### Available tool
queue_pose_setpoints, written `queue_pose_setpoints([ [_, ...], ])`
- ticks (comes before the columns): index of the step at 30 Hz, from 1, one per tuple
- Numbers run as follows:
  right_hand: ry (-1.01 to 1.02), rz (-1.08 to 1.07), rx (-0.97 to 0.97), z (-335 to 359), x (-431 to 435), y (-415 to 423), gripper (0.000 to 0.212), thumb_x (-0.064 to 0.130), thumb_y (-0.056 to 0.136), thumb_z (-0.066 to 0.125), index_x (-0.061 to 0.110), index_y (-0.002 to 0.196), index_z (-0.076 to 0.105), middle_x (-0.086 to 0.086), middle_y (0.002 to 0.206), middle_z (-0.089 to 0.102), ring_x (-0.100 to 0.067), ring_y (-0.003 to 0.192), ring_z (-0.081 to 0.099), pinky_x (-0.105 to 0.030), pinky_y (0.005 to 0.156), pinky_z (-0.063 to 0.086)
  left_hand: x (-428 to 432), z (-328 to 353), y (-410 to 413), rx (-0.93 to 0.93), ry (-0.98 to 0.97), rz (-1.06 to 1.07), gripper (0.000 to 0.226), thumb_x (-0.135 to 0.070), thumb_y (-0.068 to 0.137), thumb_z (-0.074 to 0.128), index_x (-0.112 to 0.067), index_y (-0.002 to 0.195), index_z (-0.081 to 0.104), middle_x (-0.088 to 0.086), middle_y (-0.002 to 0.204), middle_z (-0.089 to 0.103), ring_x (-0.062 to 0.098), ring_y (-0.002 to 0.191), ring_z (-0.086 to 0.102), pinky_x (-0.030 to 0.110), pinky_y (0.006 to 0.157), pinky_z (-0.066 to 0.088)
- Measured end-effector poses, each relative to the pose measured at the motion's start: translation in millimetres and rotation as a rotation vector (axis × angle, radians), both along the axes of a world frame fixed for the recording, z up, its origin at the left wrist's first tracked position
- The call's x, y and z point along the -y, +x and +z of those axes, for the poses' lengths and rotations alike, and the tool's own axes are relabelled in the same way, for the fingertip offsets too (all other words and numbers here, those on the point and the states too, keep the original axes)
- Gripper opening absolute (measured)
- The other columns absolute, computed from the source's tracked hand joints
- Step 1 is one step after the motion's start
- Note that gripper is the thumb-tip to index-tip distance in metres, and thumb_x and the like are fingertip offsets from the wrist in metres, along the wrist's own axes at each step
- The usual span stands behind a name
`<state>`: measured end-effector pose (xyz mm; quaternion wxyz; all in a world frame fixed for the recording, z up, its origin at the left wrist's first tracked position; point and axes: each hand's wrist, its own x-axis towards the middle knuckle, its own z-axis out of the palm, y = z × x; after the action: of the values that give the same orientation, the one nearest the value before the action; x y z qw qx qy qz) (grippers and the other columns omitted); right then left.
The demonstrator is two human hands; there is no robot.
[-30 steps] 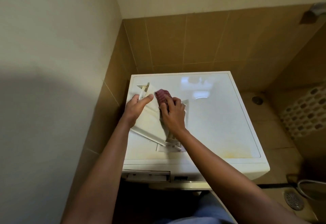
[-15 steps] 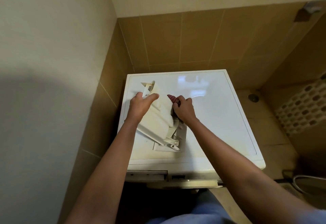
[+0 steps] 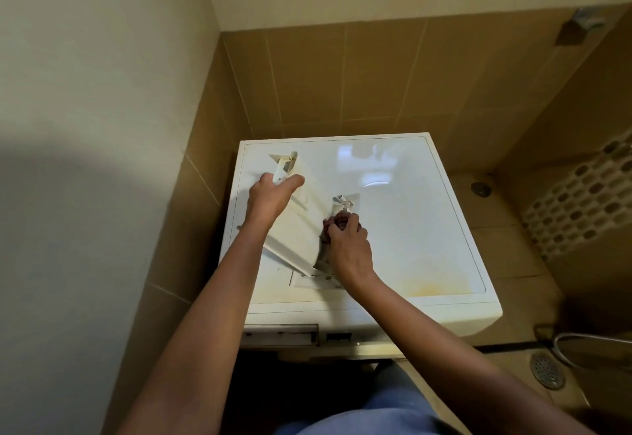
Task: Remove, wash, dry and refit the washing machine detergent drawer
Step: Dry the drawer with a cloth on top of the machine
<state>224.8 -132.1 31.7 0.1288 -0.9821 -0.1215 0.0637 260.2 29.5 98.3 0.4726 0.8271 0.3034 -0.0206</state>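
Note:
The white detergent drawer (image 3: pixel 297 226) is tilted on its side on top of the white washing machine (image 3: pixel 410 229). My left hand (image 3: pixel 272 196) grips the drawer's far upper end and steadies it. My right hand (image 3: pixel 349 246) holds a dark red cloth (image 3: pixel 333 224) bunched against the drawer's right side, near its lower end. A small white clip part of the drawer (image 3: pixel 343 203) sticks up just above the cloth. At the machine's front left, the empty drawer slot (image 3: pixel 280 333) stands open.
The machine fills a corner between a cream wall on the left and brown tiles behind. A floor drain (image 3: pixel 547 371) and a metal hose (image 3: pixel 581 342) lie at the lower right. A tap fitting (image 3: pixel 586 20) is on the wall at the upper right.
My right hand with the cloth has slid down along the drawer's right side toward me. My left hand keeps its grip on the far end.

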Motion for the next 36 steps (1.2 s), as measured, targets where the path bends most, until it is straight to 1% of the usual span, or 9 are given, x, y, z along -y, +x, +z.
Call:
queue_pose_setpoints([
  [4, -0.018, 0.091, 0.028, -8.8, 10.2, -27.3, 0.035, 0.004, 0.093, 0.044, 0.012, 0.126, 0.051, -0.018, 0.138, 0.03, -0.036, 0.105, 0.047, -0.039, 0.077, 0.048, 1.8, 0.7, 0.9, -0.007, 0.008, -0.004, 0.061, -0.056, 0.077, 0.059, -0.015, 0.121, 0.053, 0.008, 0.113, 0.058, 0.026, 0.099, 0.057, 0.033, 0.069, 0.042],
  [9, 0.099, 0.2, -0.038, -18.4, 23.0, -57.1, 0.027, 0.014, 0.089, 0.048, 0.015, 0.113, 0.061, -0.012, 0.128, 0.037, -0.032, 0.1, 0.048, -0.036, 0.077, 0.049, 1.6, 0.7, -0.5, -0.006, 0.002, -0.013, 0.061, -0.059, 0.072, 0.058, -0.017, 0.116, 0.054, 0.006, 0.11, 0.058, 0.023, 0.093, 0.057, 0.032, 0.065, 0.041],
  [13, 0.52, -0.015, -0.113, -6.0, 36.9, -39.6, 0.015, 0.026, 0.086, 0.054, 0.027, 0.095, 0.066, 0.005, 0.102, 0.039, -0.018, 0.071, 0.063, -0.035, 0.069, 0.055, 2.1, 0.3, -2.2, -0.017, 0.017, -0.044, 0.07, -0.06, 0.071, 0.06, -0.017, 0.126, 0.049, 0.007, 0.118, 0.056, 0.025, 0.103, 0.056, 0.035, 0.073, 0.045],
  [16, 0.717, -0.261, 0.1, -2.7, 45.4, -15.5, 0.015, 0.025, 0.085, 0.053, 0.035, 0.09, 0.061, 0.006, 0.094, 0.036, -0.004, 0.066, 0.057, -0.025, 0.064, 0.049, 6.3, 1.9, -1.7, -0.021, 0.031, -0.069, 0.069, -0.059, 0.072, 0.061, -0.018, 0.125, 0.049, 0.007, 0.118, 0.057, 0.027, 0.104, 0.057, 0.042, 0.086, 0.05],
  [19, 0.664, -0.316, 0.02, -9.1, 49.5, 22.5, 0.024, 0.014, 0.088, 0.05, 0.017, 0.106, 0.066, -0.004, 0.104, 0.035, -0.029, 0.079, 0.059, -0.04, 0.075, 0.054, 9.2, 4.9, -1.2, -0.029, 0.039, -0.061, 0.068, -0.061, 0.067, 0.06, -0.02, 0.121, 0.051, 0.005, 0.115, 0.058, 0.027, 0.103, 0.057, 0.05, 0.093, 0.048],
  [21, 0.527, -0.225, -0.149, -18.8, 47.0, 41.8, 0.033, 0.011, 0.09, 0.05, 0.013, 0.121, 0.063, -0.012, 0.115, 0.035, -0.038, 0.096, 0.055, -0.036, 0.09, 0.047, 10.3, 4.1, -1.1, -0.026, 0.032, -0.063, 0.069, -0.06, 0.067, 0.061, -0.019, 0.123, 0.05, 0.005, 0.116, 0.058, 0.026, 0.103, 0.057, 0.044, 0.087, 0.05],
  [25, 0.38, -0.118, -0.226, -35.0, 39.9, 48.5, 0.038, 0.017, 0.092, 0.05, 0.018, 0.129, 0.057, -0.014, 0.128, 0.031, -0.037, 0.11, 0.038, -0.032, 0.096, 0.031, 10.1, -1.5, -0.4, 0.004, 0.03, -0.027, 0.068, -0.056, 0.075, 0.064, -0.015, 0.127, 0.047, 0.007, 0.119, 0.056, 0.025, 0.102, 0.056, 0.033, 0.072, 0.046],
  [30, 0.456, -0.093, -0.274, -35.8, 51.4, 48.7, 0.032, 0.009, 0.089, 0.056, 0.006, 0.121, 0.059, -0.016, 0.128, 0.03, -0.037, 0.107, 0.052, -0.036, 0.102, 0.038, 29.2, 0.4, 2.4, -0.007, 0.089, -0.012, 0.066, -0.056, 0.074, 0.063, -0.014, 0.122, 0.046, 0.006, 0.116, 0.055, 0.027, 0.102, 0.055, 0.051, 0.091, 0.049],
  [36, 0.387, -0.085, -0.326, -45.2, 68.3, 36.6, 0.038, 0.006, 0.088, 0.057, 0.009, 0.126, 0.061, -0.015, 0.129, 0.032, -0.036, 0.117, 0.045, -0.027, 0.106, 0.03, 62.5, 2.9, 4.4, 0.05, 0.214, -0.061, 0.058, -0.048, 0.078, 0.065, -0.006, 0.113, 0.046, 0.009, 0.106, 0.055, 0.031, 0.092, 0.055, 0.036, 0.077, 0.049],
])
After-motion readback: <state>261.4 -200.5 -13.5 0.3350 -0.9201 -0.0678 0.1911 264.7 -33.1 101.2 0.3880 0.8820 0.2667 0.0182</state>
